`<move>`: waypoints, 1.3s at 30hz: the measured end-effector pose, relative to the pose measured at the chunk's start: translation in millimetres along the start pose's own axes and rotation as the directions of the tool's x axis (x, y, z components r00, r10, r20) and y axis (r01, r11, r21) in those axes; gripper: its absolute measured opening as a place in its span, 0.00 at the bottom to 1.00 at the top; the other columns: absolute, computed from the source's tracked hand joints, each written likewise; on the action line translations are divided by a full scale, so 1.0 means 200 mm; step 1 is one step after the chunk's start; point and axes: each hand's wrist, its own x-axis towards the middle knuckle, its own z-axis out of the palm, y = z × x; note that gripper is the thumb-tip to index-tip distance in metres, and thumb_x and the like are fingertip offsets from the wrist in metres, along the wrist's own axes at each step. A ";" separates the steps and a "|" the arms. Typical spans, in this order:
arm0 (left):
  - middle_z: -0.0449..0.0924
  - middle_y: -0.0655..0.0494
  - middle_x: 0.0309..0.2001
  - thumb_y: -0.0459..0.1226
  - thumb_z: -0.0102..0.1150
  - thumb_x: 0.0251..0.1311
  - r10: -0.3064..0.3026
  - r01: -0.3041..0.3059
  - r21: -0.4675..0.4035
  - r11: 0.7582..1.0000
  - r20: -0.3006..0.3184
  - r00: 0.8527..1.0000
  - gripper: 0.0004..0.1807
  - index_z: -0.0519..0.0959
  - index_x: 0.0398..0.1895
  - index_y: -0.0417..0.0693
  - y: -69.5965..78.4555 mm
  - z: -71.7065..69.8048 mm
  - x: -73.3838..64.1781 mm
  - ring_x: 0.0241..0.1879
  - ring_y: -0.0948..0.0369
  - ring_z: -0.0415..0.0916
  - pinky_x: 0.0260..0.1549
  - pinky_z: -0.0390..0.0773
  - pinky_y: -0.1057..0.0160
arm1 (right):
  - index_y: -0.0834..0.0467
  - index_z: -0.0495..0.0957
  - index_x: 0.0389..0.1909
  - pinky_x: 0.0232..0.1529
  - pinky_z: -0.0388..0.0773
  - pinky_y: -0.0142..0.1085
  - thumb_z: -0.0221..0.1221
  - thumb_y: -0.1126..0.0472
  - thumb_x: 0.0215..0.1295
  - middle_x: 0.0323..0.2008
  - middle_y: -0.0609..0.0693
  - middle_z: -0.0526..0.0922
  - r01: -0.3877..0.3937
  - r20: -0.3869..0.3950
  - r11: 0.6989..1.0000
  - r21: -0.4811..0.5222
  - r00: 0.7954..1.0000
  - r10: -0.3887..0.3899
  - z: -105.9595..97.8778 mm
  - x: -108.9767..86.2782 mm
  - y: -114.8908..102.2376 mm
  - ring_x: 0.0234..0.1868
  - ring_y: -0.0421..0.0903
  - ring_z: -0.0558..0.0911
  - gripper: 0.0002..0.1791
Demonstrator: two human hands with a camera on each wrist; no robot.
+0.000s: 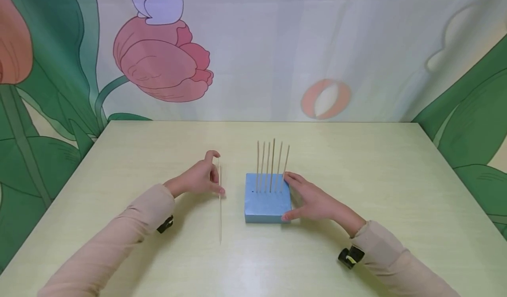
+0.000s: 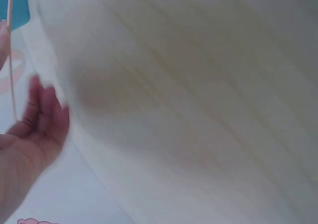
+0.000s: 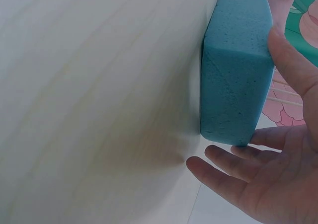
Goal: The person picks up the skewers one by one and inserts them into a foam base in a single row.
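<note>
A blue foam block [image 1: 266, 207] lies on the table, with several thin wooden sticks [image 1: 272, 167] standing in a row in its top. Left of that row shows a small dark hole. My right hand [image 1: 314, 201] holds the block's right side, thumb at the near corner and fingers at the far one; the right wrist view shows the block's pitted side between them. To the left, my left hand [image 1: 198, 178] holds a single thin wooden stick [image 1: 220, 220] between thumb and index finger. Its other fingers are bent in the left wrist view.
Both hands work over a pale wood-grain table [image 1: 356, 152]. Behind it hangs a printed curtain [image 1: 257, 59] with flowers and leaves. Black wrist devices [image 1: 350, 257] sit at both sleeves.
</note>
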 end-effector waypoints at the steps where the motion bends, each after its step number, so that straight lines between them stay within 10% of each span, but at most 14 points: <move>1: 0.74 0.53 0.24 0.35 0.72 0.42 0.013 -0.013 -0.044 0.999 0.006 1.000 0.51 0.44 0.61 0.34 0.01 -0.01 0.00 0.24 0.59 0.70 0.32 0.71 0.61 | 0.69 0.46 0.67 0.62 0.55 0.53 0.69 0.47 0.45 0.68 0.64 0.46 0.000 0.000 1.000 -0.001 1.000 0.000 0.00 0.00 0.00 0.66 0.61 0.52 0.58; 7: 0.76 0.52 0.21 0.26 0.66 0.45 0.059 -0.064 -0.262 0.963 -0.026 0.998 0.50 0.40 0.64 0.38 0.05 -0.03 -0.04 0.22 0.58 0.74 0.29 0.74 0.64 | 0.68 0.46 0.68 0.62 0.55 0.53 0.69 0.47 0.45 0.68 0.63 0.46 -0.002 0.003 1.000 0.005 1.000 0.002 0.00 0.00 0.00 0.67 0.61 0.51 0.58; 13: 0.75 0.45 0.26 0.18 0.57 0.49 0.074 -0.123 -0.482 0.867 -0.119 0.990 0.48 0.41 0.67 0.50 0.12 -0.05 -0.10 0.27 0.51 0.79 0.31 0.80 0.57 | 0.68 0.46 0.68 0.62 0.55 0.53 0.69 0.47 0.45 0.68 0.63 0.46 0.001 0.003 1.000 0.012 1.000 -0.001 0.00 0.01 -0.01 0.67 0.60 0.51 0.58; 22: 0.77 0.42 0.29 0.18 0.57 0.49 0.161 -0.283 -0.423 0.861 -0.301 0.940 0.48 0.44 0.69 0.50 0.24 -0.09 -0.16 0.27 0.54 0.79 0.30 0.80 0.59 | 0.69 0.46 0.67 0.62 0.55 0.53 0.69 0.48 0.45 0.68 0.64 0.46 -0.001 0.002 1.000 0.008 1.000 0.001 0.00 0.01 -0.01 0.67 0.61 0.51 0.57; 32: 0.79 0.40 0.31 0.19 0.60 0.47 0.236 -0.426 -0.378 0.822 -0.454 0.859 0.23 0.69 0.49 0.33 0.39 -0.10 -0.22 0.27 0.57 0.80 0.30 0.80 0.60 | 0.69 0.46 0.67 0.61 0.55 0.54 0.69 0.48 0.45 0.68 0.64 0.47 0.004 0.000 1.000 0.015 1.000 -0.004 0.00 0.01 0.00 0.66 0.61 0.51 0.57; 39: 0.80 0.45 0.29 0.20 0.62 0.46 0.360 -0.541 -0.219 0.812 -0.543 0.759 0.18 0.73 0.44 0.33 0.47 -0.08 -0.21 0.28 0.60 0.79 0.30 0.80 0.62 | 0.69 0.46 0.67 0.61 0.55 0.54 0.69 0.48 0.45 0.68 0.65 0.47 0.005 -0.008 1.000 0.022 1.000 -0.005 0.00 0.01 0.00 0.66 0.62 0.51 0.57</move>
